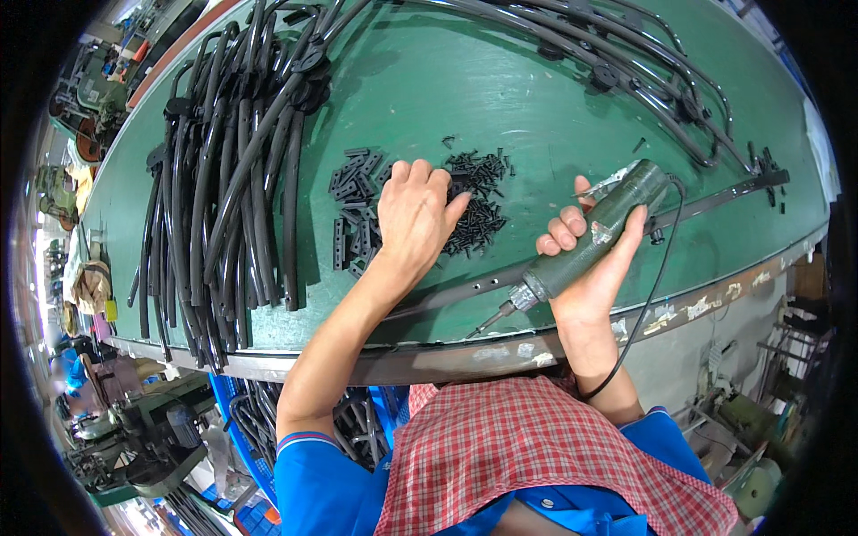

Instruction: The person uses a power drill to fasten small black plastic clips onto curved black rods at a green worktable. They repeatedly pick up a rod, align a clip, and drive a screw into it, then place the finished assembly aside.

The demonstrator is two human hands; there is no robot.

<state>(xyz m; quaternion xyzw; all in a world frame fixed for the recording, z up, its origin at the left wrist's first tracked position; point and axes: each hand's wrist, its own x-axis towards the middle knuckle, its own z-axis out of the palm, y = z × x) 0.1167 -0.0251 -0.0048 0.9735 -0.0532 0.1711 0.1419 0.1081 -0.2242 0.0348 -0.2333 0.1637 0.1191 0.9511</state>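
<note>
My left hand (413, 213) is over a heap of small black screws (483, 201) and a pile of black blocks with holes (356, 179). Its fingers curl downward with their tips hidden, so I cannot make out what they pinch. In my right hand (599, 268) is a dark green electric screwdriver (597, 228), gripped round its body, its bit pointing down and left. Beneath the screwdriver a long black metal tube (487, 282) with holes lies along the table's near edge, passing behind my right hand.
Black bent tube frames (241, 179) are stacked at the left of the green table (429, 98); more frames (617, 67) lie along the far right. Loose screws (764, 165) sit at the right. A black cord (657, 290) hangs from the screwdriver past my forearm. A blue crate (241, 429) stands below.
</note>
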